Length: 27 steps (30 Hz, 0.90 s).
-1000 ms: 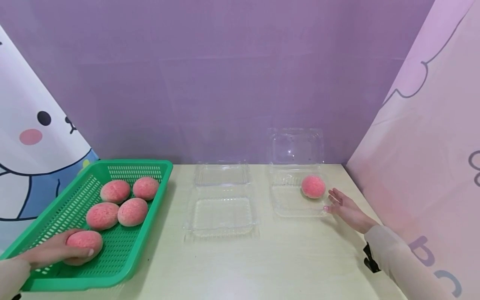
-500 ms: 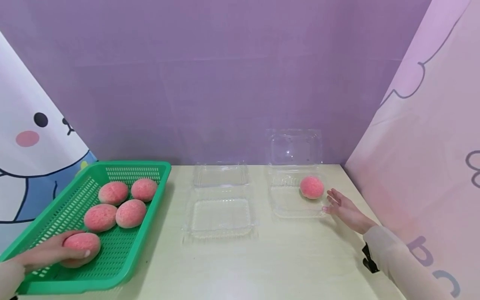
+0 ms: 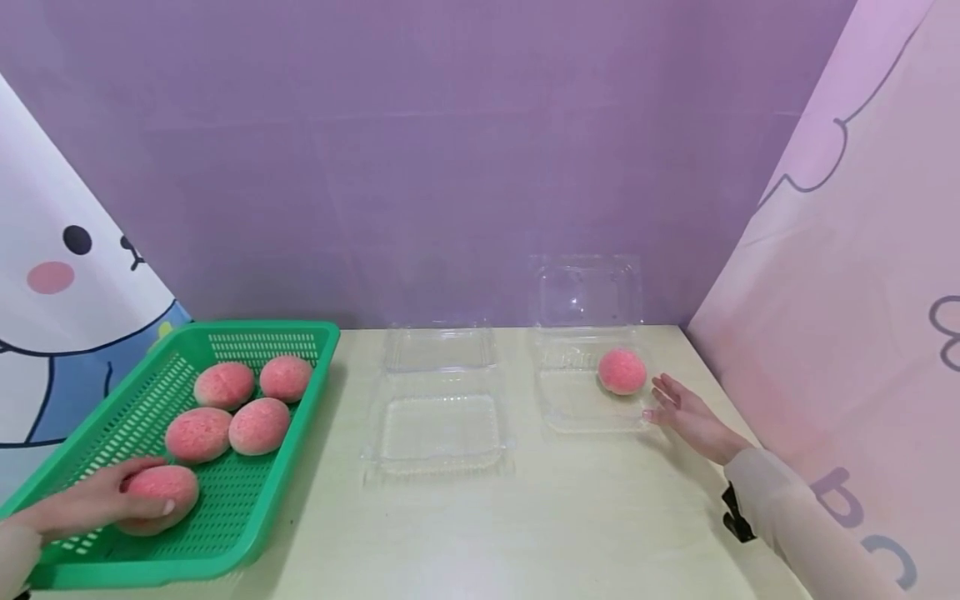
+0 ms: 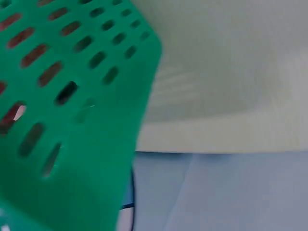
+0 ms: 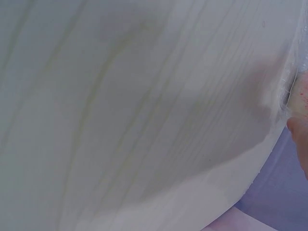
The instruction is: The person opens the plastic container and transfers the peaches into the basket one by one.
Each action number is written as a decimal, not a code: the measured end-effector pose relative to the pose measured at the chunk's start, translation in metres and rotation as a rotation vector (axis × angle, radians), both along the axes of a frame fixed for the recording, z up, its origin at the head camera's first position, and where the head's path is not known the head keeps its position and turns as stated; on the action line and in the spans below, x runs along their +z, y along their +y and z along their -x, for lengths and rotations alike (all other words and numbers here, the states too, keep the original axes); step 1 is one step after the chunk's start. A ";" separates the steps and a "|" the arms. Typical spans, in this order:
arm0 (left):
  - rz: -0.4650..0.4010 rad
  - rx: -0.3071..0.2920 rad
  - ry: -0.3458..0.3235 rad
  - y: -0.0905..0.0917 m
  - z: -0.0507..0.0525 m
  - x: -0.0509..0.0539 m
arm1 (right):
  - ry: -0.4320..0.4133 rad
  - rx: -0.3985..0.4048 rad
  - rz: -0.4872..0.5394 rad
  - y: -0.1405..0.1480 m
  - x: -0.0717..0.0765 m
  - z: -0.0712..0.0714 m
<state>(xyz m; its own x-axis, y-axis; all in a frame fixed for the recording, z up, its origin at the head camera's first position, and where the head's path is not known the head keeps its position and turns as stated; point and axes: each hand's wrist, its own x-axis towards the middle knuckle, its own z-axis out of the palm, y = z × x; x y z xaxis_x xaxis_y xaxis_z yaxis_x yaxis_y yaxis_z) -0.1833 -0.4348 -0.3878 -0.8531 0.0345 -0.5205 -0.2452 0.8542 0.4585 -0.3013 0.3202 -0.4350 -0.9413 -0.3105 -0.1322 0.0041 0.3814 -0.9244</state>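
Observation:
In the head view, my left hand (image 3: 90,504) grips a pink bun (image 3: 168,492) with a pale underside, fingers behind it and thumb along its front. That bun is inside the green basket (image 3: 247,521), where several similar buns lie farther back. My right hand (image 3: 693,423) is at the right side of a clear plastic clamshell container (image 3: 566,404), its fingers extended and spread. Another pink bun (image 3: 622,372) sits in that container's right part, a small gap from my fingers. The left wrist view shows mostly the basket wall (image 4: 101,125); the held bun is hidden there.
A second clear clamshell (image 3: 442,429), lid raised behind it, stands between the basket and the right container. A purple cloth wall (image 3: 450,167) rises behind the pale table (image 3: 465,533). Printed panels close off both sides, the pink one (image 3: 847,292) near my right arm.
The head view has shifted slightly, so everything sits a little farther left. Both hands and the buns stay practically where they were.

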 end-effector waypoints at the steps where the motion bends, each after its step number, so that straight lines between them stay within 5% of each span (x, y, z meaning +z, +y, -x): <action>1: -0.008 -0.004 -0.002 0.001 0.001 0.001 | 0.001 -0.002 0.001 0.000 0.000 0.000; 7: -0.021 -0.027 0.007 0.014 0.008 0.014 | 0.003 -0.002 -0.009 0.000 0.001 0.000; 20: 0.093 -0.194 0.236 0.046 0.011 0.054 | 0.001 -0.003 -0.009 0.000 0.001 0.000; 27: 0.179 -0.186 0.316 0.085 0.016 0.078 | 0.000 -0.005 -0.008 -0.001 0.000 0.001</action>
<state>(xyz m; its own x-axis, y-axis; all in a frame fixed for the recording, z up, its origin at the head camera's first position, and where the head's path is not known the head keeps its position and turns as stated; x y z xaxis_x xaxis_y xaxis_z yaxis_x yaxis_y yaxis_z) -0.1989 -0.3496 -0.3094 -0.9600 0.1354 -0.2451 0.0498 0.9440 0.3262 -0.3021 0.3195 -0.4353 -0.9428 -0.3050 -0.1346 0.0059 0.3884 -0.9215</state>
